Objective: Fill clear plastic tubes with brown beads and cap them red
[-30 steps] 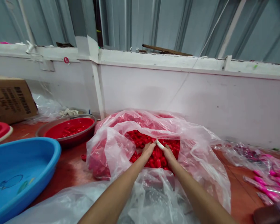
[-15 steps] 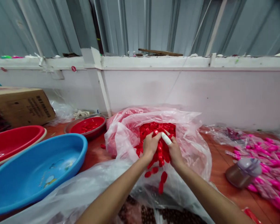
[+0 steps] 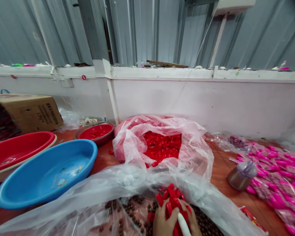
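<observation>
My left hand (image 3: 164,219) and my right hand (image 3: 190,218) are cupped together at the bottom centre around a heap of small red plastic pieces (image 3: 171,195). One finger of the right hand wears a white cover (image 3: 183,224). Both hands are over a clear plastic sheet or bag (image 3: 108,183) in which many dark brown beads (image 3: 207,223) lie. Farther back stands an open pinkish plastic bag (image 3: 195,146), filled with more of the red pieces. A few of them rest on its front lip.
On the left are a blue basin (image 3: 46,175), a red basin (image 3: 22,149), a metal bowl of red pieces (image 3: 112,129) and a cardboard box (image 3: 36,113). To the right are a lidded cup (image 3: 242,175) and a pile of pink bagged items (image 3: 277,173). A white wall (image 3: 159,95) runs behind.
Both hands have come out of the pinkish bag and moved down toward me with a heap of red pieces, now above the brown beads. The view has tilted slightly up.
</observation>
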The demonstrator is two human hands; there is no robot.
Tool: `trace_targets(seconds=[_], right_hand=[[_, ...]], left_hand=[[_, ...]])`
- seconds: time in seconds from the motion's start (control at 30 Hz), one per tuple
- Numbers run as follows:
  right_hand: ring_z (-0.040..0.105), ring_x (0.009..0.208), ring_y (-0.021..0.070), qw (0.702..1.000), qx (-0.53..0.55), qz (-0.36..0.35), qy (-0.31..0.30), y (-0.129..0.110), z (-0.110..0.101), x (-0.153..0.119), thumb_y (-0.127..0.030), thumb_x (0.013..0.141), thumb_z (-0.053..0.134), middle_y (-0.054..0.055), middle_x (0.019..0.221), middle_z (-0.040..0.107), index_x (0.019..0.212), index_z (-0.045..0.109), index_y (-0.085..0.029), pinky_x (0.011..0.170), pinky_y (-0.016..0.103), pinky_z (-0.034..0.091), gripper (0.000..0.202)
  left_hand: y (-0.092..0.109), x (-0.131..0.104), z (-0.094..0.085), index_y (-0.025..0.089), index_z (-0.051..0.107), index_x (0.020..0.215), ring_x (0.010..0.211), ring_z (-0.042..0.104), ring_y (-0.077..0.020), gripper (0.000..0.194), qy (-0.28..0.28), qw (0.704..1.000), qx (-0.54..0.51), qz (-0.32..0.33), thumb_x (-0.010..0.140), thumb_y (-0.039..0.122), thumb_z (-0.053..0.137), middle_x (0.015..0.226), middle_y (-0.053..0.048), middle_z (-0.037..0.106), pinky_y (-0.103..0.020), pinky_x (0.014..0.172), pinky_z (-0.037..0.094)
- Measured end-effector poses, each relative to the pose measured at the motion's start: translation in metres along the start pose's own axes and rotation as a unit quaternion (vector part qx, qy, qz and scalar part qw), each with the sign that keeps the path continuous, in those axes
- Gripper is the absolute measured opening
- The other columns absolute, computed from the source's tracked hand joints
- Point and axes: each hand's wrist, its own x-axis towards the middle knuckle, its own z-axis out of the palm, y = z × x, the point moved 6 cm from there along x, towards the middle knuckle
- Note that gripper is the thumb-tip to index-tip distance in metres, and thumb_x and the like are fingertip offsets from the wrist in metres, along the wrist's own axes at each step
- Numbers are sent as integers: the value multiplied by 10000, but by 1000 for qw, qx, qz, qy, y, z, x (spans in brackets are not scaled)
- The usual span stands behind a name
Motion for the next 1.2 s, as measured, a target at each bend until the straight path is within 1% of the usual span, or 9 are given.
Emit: trace_targets(seconds=[0.2,0.37,0.5,0.57,0.63,0.7,0.83,1.0,1.2], right_hand=[[416,1254,232,979,-194,28,-52,6,-21,57,-473,899,325,68,1334,475,1309,462,-271,1075,438,292,477],[325,1323,240,957,-275,32,-90,10,-28,71,-404,880,372,92,1412,390,1371,387,-228,1081,410,280,522],[353,1299,315,921,-321,47,-216,-1,-32,61,-407,725,602,83,1411,410,1295,499,-269,1041,419,321,596],[505,1177,317,900,-332,52,-278,-23,-40,59,-340,686,632,82,1343,498,1200,593,-293,947,373,408,517],[662,871,228,892,-321,38,-317,-54,-48,67,-303,755,551,43,1024,700,959,712,-301,773,277,467,260],[660,699,186,898,-319,28,-303,-82,-57,91,-279,805,470,18,755,727,791,719,-284,661,236,448,249],[632,901,207,935,-297,-46,-190,-106,-63,179,-134,739,443,33,945,713,921,677,-249,766,267,435,318],[592,1036,198,945,-301,7,-130,-46,-43,277,-135,799,398,106,1167,625,1167,577,-159,866,306,434,410],[639,938,293,899,-354,65,-251,24,11,304,-55,536,659,133,1098,665,1323,456,-191,777,355,470,825]], left_hand=[[38,63,21,208,506,1287,1242,398,-289,523,-12,956,279,94,834,441,388,1336,-105,488,-412,1036,286],[43,82,27,195,394,1367,1293,317,-338,612,-92,924,358,100,825,479,383,1423,-158,355,-487,1031,263],[54,65,5,272,504,1284,1274,336,-383,751,-271,884,364,117,589,506,666,1470,-107,281,-470,996,318],[70,58,-16,317,615,1156,1122,509,-337,601,-336,865,349,133,592,519,667,1388,-67,424,-402,907,403],[94,62,-36,286,716,941,875,610,-233,340,-354,859,325,178,671,465,614,1036,-21,662,-285,759,444],[116,81,-54,217,722,794,640,579,-153,263,-325,879,288,197,740,392,533,700,16,658,-212,593,406],[141,157,-85,153,672,740,661,566,-146,277,-116,938,256,201,784,317,453,692,2,643,-207,598,390],[110,249,-88,144,641,1000,928,595,-229,334,-33,958,266,106,681,217,576,997,-98,675,-271,784,416],[47,302,-72,191,586,1128,903,614,-312,824,-91,969,227,41,322,130,745,1021,-114,678,-321,709,458]])
